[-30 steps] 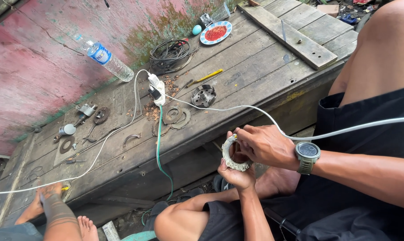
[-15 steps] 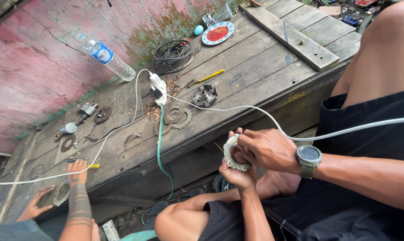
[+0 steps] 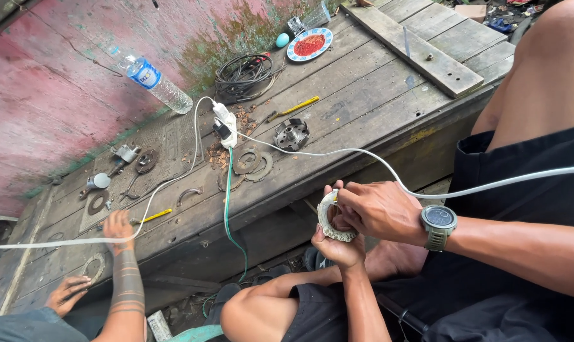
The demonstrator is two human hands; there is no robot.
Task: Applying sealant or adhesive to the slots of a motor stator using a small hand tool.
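Pale ring-shaped part [image 3: 329,218] clasped between left hand [image 3: 339,248] beneath and right hand [image 3: 379,210] over it.

Both hands at ~4 o'clock, low centre: left hand [image 3: 338,244] cups a pale ring-shaped part [image 3: 328,218] from below, right hand [image 3: 379,209] w/ wristwatch [image 3: 439,225] grips it from above. White cable [image 3: 363,155] runs past to power strip [image 3: 225,123] at 11 on wooden bench [image 3: 376,95]. Another person's hand [image 3: 117,225] at 8, on bench by yellow tool [image 3: 154,216].

Makeshift outdoor repair workshop: weathered plank bench [image 3: 376,95] with scattered metal parts [image 3: 291,134], cable coil [image 3: 242,76], power strip [image 3: 225,124].
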